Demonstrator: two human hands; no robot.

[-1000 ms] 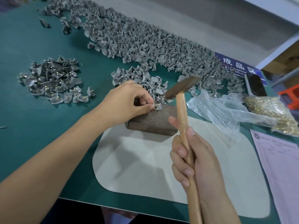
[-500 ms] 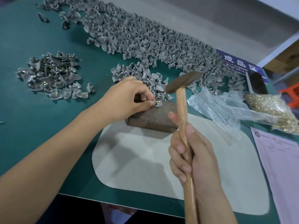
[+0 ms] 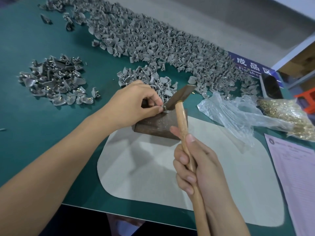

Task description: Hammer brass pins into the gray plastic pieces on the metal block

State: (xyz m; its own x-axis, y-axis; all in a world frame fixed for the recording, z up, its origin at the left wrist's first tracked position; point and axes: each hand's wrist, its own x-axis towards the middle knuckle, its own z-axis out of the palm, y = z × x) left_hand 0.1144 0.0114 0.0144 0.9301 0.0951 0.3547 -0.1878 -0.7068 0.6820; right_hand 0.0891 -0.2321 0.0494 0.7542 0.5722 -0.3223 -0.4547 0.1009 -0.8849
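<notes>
Hammer (image 3: 180, 97) seemingly touching pinched gray piece (image 3: 165, 107)

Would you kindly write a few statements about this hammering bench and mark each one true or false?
1. The right hand grips the wooden hammer handle. True.
2. The left hand lies flat on the white mat. False: it pinches a gray piece on the metal block.
3. The hammer head is right at the pinched piece. True.
4. The brass pins are in a metal tin. False: they are in a clear plastic bag.
</notes>
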